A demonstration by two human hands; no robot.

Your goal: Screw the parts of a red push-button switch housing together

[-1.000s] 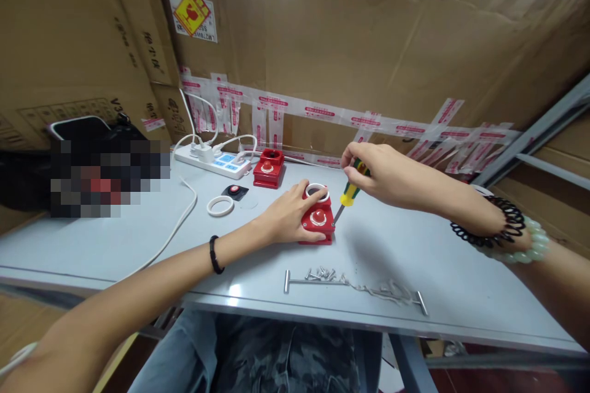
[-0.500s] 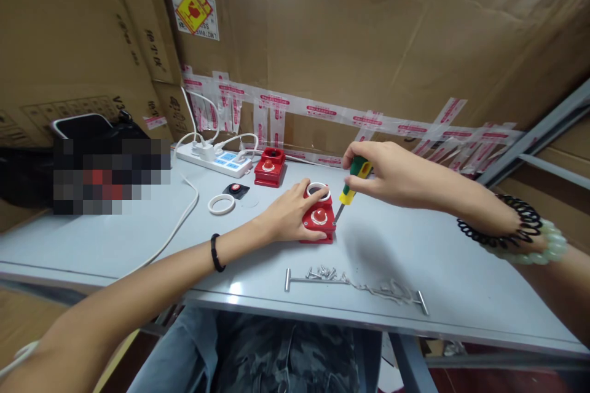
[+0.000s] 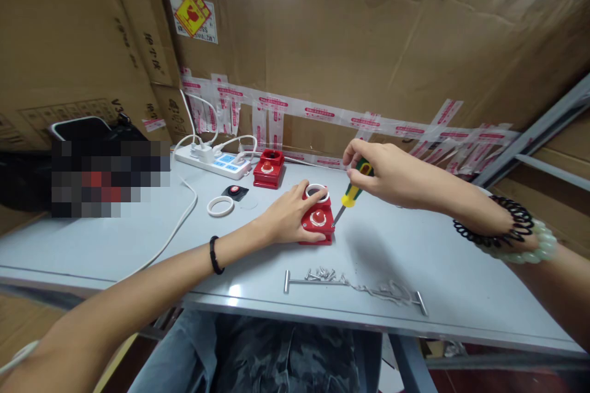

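1. Grey table bears a red unit, the clock's centre.
2. Ten o'clock: power strip; eleven: second red unit.
3. Nine: white ring.
4. Six: screws, just beside a metal rod.

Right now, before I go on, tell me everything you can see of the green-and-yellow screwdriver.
The screwdriver has a green-and-yellow handle, plastic by its look, with a yellow collar above a thin grey metal shaft. The right hand grips it, its fingers hiding part of the handle. It is tilted, handle uppermost, the shaft slanting down and left to the near right corner of the red button housing, where its tip appears to meet a silver screw. The tip's shape is too small to tell.
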